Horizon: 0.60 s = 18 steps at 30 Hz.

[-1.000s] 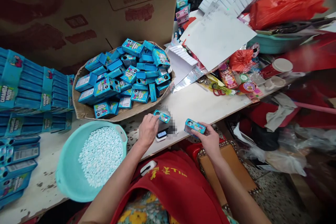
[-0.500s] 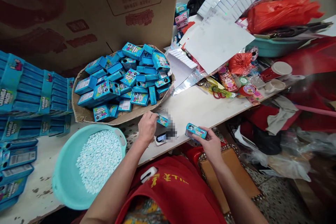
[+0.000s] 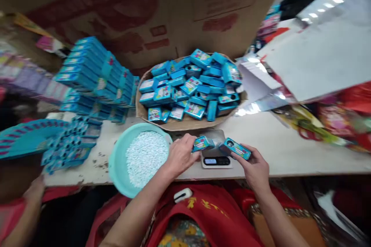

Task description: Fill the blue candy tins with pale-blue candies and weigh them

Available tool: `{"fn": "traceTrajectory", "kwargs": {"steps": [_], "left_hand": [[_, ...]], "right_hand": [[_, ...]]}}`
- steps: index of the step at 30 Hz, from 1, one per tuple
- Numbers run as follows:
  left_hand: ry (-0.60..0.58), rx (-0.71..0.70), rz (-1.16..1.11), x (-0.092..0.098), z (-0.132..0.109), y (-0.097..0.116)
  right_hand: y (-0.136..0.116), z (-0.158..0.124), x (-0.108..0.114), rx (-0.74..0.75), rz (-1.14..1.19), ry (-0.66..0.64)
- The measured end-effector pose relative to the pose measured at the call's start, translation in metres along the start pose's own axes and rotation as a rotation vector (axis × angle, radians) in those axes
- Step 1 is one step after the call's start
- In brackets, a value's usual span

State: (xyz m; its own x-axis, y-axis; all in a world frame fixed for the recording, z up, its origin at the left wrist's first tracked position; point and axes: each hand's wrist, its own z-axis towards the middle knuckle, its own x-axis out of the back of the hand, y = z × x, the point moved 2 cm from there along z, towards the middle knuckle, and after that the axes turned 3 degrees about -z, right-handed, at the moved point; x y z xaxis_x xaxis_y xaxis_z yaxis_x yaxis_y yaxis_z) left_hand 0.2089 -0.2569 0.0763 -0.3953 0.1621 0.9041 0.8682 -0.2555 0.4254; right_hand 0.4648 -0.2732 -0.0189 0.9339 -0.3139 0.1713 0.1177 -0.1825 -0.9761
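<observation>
My left hand point(image 3: 182, 155) is closed on a small blue candy box point(image 3: 201, 144), held low over the left part of a kitchen scale point(image 3: 216, 162). I cannot tell whether that box rests on the scale's plate. In my right hand point(image 3: 256, 166) another blue candy box point(image 3: 238, 149) is pinched between thumb and fingers, tilted, at the scale's right edge. The scale's display is lit but its digits are too blurred to read. Left of my left hand stands a turquoise basin point(image 3: 118, 162) partly filled with small pale candies point(image 3: 147, 157).
Behind the scale sits a cardboard tray point(image 3: 185, 125) heaped with blue boxes. Stacked blue boxes point(image 3: 92, 73) stand at left, with a large carton point(image 3: 185, 11) behind. Papers point(image 3: 327, 58) and scissors point(image 3: 308, 134) lie to the right. Another person's arm point(image 3: 31, 200) shows at lower left.
The view has swung left, bringing the neighbouring person's arm and more stacks into sight. My right hand's box is closer to the scale. Both hands still hold their boxes.
</observation>
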Motion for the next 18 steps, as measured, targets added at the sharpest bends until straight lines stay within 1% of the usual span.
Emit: {"fn": "traceTrajectory", "kwargs": {"steps": [2,3,4,5,6,7,8,9,10,11,12,13,14,15,16,17,18], "left_hand": [[0.162,0.203,-0.064,0.042,-0.039,-0.035],[0.246,0.326,-0.051,0.063,-0.06,-0.056],[0.34,0.472,0.005,0.084,-0.082,-0.08],[0.405,0.633,0.077,0.101,-0.103,-0.108],[0.429,0.778,0.148,0.114,-0.121,-0.138],[0.455,0.944,0.222,0.122,-0.137,-0.172],[0.461,1.111,0.283,0.125,-0.15,-0.207],[0.444,1.21,0.295,0.122,-0.158,-0.242],[0.407,1.238,0.27,0.114,-0.163,-0.276],[0.399,1.305,0.241,0.103,-0.166,-0.307],[0.383,1.308,0.192,0.09,-0.167,-0.334],[0.385,1.31,0.145,0.076,-0.166,-0.355],[0.404,1.31,0.098,0.063,-0.166,-0.37],[0.43,1.307,0.055,0.053,-0.165,-0.379],[0.469,1.32,0.029,0.046,-0.164,-0.382],[0.524,1.327,0.032,0.041,-0.162,-0.379],[0.559,1.299,0.04,0.038,-0.159,-0.37]], "right_hand": [[0.005,0.005,-0.026,0.04,0.008,-0.045],[0.008,0.006,-0.037,0.052,0.006,-0.067],[0.01,0.006,-0.045,0.059,-0.006,-0.087],[0.011,0.005,-0.051,0.066,-0.028,-0.099],[0.012,0.004,-0.053,0.079,-0.057,-0.099],[0.012,0.003,-0.052,0.097,-0.086,-0.094],[0.011,0.001,-0.049,0.117,-0.109,-0.088],[0.01,0.0,-0.043,0.134,-0.123,-0.081],[0.009,0.0,-0.037,0.142,-0.131,-0.071],[0.009,-0.001,-0.029,0.137,-0.136,-0.053],[0.009,-0.001,-0.021,0.119,-0.144,-0.032],[0.009,-0.001,-0.013,0.094,-0.156,-0.002],[0.01,0.0,-0.005,0.068,-0.169,0.032],[0.011,0.0,0.002,0.045,-0.178,0.068],[0.013,0.001,0.007,0.025,-0.181,0.1],[0.015,0.001,0.012,0.01,-0.177,0.127],[0.017,0.001,0.015,-0.003,-0.168,0.149]]}}
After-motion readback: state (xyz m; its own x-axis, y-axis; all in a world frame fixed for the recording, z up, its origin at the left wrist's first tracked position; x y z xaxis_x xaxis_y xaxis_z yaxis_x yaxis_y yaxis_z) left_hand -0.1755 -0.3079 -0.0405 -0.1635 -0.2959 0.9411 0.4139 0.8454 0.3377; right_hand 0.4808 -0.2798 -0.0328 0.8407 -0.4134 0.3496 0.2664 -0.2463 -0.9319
